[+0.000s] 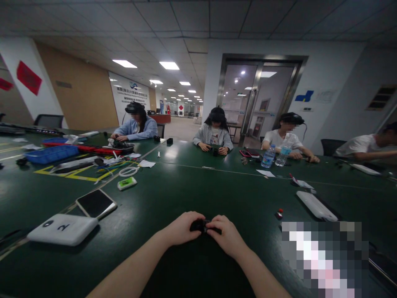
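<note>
Both my hands meet over the near middle of the dark green table (173, 190). Between them is a small black object (198, 225), mostly covered by fingers, so its kind cannot be made out. My left hand (184, 227) is closed around its left side, thumb and fingers wrapped on it. From the other side my right hand (228, 234) pinches its right end with thumb and fingertips. A white phone (96, 203) with a dark screen lies to the left, beside a white box-like device (63, 229) marked "2".
A blue tray (51, 154), cables (127, 171) and a green-and-white packet (127, 183) lie at the left. Two water bottles (268, 156) stand at the back right. A white device (316, 205) and a small red-topped item (279, 213) lie at the right. Several people sit around the table.
</note>
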